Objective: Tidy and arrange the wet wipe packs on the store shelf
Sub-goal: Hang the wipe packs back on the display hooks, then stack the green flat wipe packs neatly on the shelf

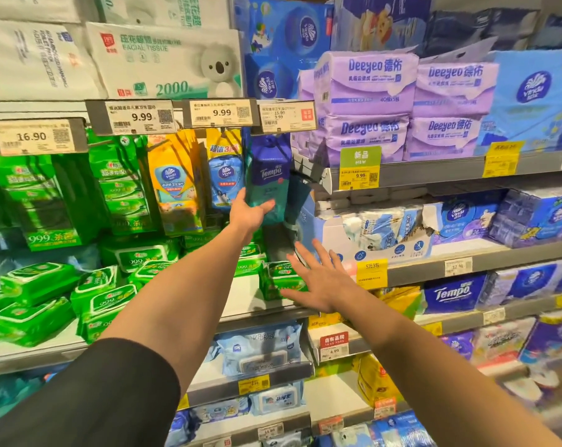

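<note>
A blue and teal Tempo wet wipe pack (268,175) hangs from a hook under the price rail. My left hand (252,209) is raised to its lower part, palm and fingers against it, thumb across the front. My right hand (318,280) is lower and to the right, fingers spread, holding nothing, hovering in front of a green wipe pack (278,279) at the shelf edge. More green wet wipe packs (31,298) lie loosely on the shelf at left. Yellow and blue Vinda packs (176,185) hang beside the Tempo pack.
Green hanging multipacks (37,195) fill the left. Price tags (221,112) run along the rail above. Purple Deeyeo tissue packs (366,101) and blue Vinda packs (531,98) fill the right shelves. Pale blue wipe packs (260,350) sit on the lower shelf.
</note>
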